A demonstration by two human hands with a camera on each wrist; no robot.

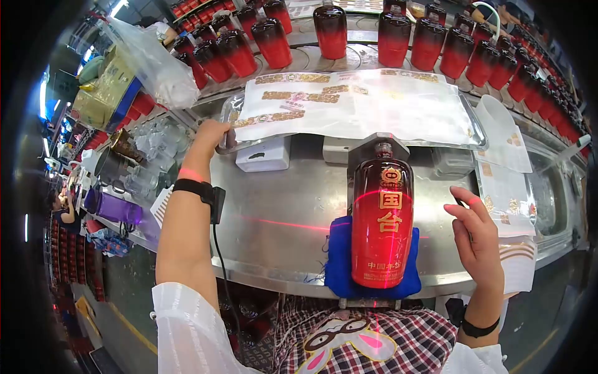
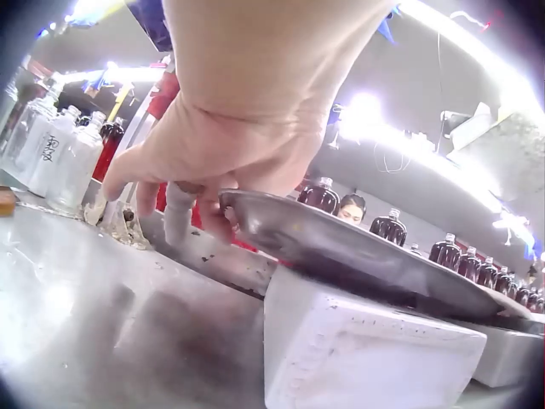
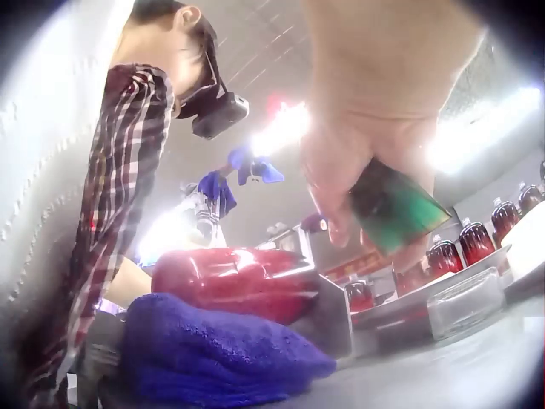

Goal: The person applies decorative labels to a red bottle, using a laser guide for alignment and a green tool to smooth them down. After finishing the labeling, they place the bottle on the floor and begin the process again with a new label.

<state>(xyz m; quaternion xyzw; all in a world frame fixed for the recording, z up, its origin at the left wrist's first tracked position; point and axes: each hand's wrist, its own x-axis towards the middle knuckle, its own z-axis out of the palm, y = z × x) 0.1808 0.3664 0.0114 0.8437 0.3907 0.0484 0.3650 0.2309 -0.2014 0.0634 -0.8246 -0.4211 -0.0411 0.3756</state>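
Note:
My left hand (image 1: 212,135) holds the left corner of a metal tray (image 1: 228,136), the thumb side over the rim, as the left wrist view shows its edge (image 2: 341,241) at the fingers. White sheets (image 1: 374,118) with gold labels lie on the tray. A red-and-black bottle (image 1: 383,249) with gold characters lies before me, neck away, on a blue cloth (image 1: 338,262). To its right, apart from it, my right hand (image 1: 476,240) is raised with bent fingers. It holds a flat dark-green piece (image 3: 396,209), whose kind I cannot tell.
White blocks (image 1: 264,156) stand beneath the tray. Behind it, a row of red-and-black bottles (image 1: 331,31) lines the conveyor (image 1: 305,62). More label sheets (image 1: 498,187) lie at right; clear bottles (image 2: 77,166) and plastic stand at left. A red laser line crosses the bottle and table.

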